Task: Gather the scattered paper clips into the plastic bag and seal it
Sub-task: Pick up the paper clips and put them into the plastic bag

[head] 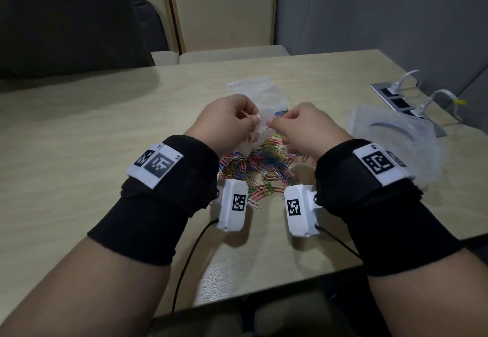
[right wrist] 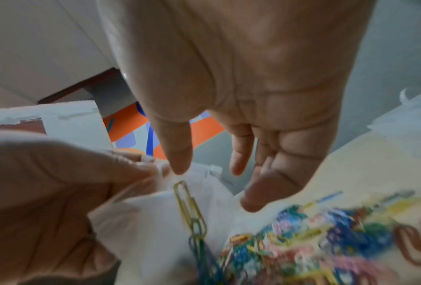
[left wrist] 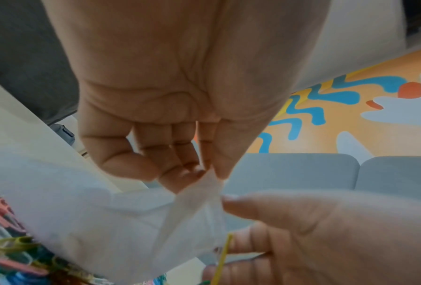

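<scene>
Both hands are raised over a heap of coloured paper clips on the table. My left hand pinches the rim of a clear plastic bag between thumb and fingers; the left wrist view shows that pinch at the bag's top edge. My right hand hovers at the bag's mouth, thumb and fingers apart. A yellow paper clip, chained to a green and a blue one, lies against the bag just below that hand. No finger visibly grips it.
A second clear bag lies flat on the table behind the hands. A clear plastic lid sits at the right, with a socket panel and white cables beyond it. Chairs stand across the table.
</scene>
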A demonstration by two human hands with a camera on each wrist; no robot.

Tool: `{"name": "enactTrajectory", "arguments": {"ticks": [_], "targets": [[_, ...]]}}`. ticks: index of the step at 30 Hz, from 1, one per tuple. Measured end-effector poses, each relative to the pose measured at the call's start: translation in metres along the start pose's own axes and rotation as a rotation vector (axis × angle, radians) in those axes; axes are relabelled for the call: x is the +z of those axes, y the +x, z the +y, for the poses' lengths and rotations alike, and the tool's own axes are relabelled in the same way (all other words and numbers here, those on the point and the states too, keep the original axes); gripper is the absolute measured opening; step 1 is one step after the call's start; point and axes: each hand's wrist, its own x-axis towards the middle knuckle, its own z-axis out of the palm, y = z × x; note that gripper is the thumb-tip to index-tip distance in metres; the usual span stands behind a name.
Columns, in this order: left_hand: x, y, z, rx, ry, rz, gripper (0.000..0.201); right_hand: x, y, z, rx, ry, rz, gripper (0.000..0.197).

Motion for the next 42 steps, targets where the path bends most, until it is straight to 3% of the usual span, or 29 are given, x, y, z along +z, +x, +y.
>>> {"name": "enactTrajectory", "arguments": {"ticks": [3, 5, 9, 12, 14, 19, 23, 28, 29, 32, 33, 36, 42], "targets": [[-0.001, -0.002, 0.002, 0.04, 0.03, -0.008, 0.005, 0.009, 0.001, 0.003, 0.049, 0.0, -0.045, 0.026], [-0.004, 0.0, 0.001, 0.037, 0.061, 0.074, 0.008, 0.011, 0.002, 0.004, 0.056, -0.037, -0.03, 0.022], [-0.01, 0.005, 0.001, -0.013, 0.108, 0.243, 0.015, 0.011, 0.003, 0.003, 0.081, -0.078, -0.06, 0.03], [-0.008, 0.004, 0.003, 0.009, 0.149, 0.221, 0.009, 0.012, 0.002, 0.0, 0.091, -0.016, -0.131, 0.019], [-0.009, 0.003, 0.002, 0.018, 0.16, 0.193, 0.008, 0.008, 0.001, -0.001, 0.127, 0.124, -0.168, 0.022], [-0.006, 0.003, -0.003, 0.02, 0.169, 0.172, 0.009, -0.007, -0.007, -0.004, 0.09, 0.245, -0.108, 0.02], [0.002, 0.002, -0.004, -0.003, 0.134, 0.134, 0.012, -0.009, -0.011, -0.015, 0.032, 0.314, -0.097, 0.006], [0.003, 0.003, -0.004, -0.018, 0.108, 0.14, 0.014, -0.005, -0.005, -0.013, -0.066, -0.048, 0.044, 0.017], [0.002, 0.003, -0.004, -0.019, 0.103, 0.147, 0.015, -0.005, -0.003, -0.01, -0.031, -0.09, 0.025, 0.021], [0.001, 0.002, -0.003, -0.03, 0.075, 0.16, 0.022, 0.002, -0.002, -0.001, 0.077, -0.117, -0.159, 0.058], [0.001, 0.002, -0.003, -0.031, 0.065, 0.16, 0.023, 0.006, -0.002, 0.001, 0.069, -0.13, -0.2, 0.058], [0.002, 0.0, -0.003, -0.03, 0.07, 0.155, 0.022, 0.012, -0.004, 0.004, -0.002, -0.243, -0.183, 0.019], [0.001, -0.001, -0.005, -0.043, 0.096, 0.162, 0.015, 0.001, -0.004, -0.003, -0.035, -0.096, 0.029, 0.023]]}}
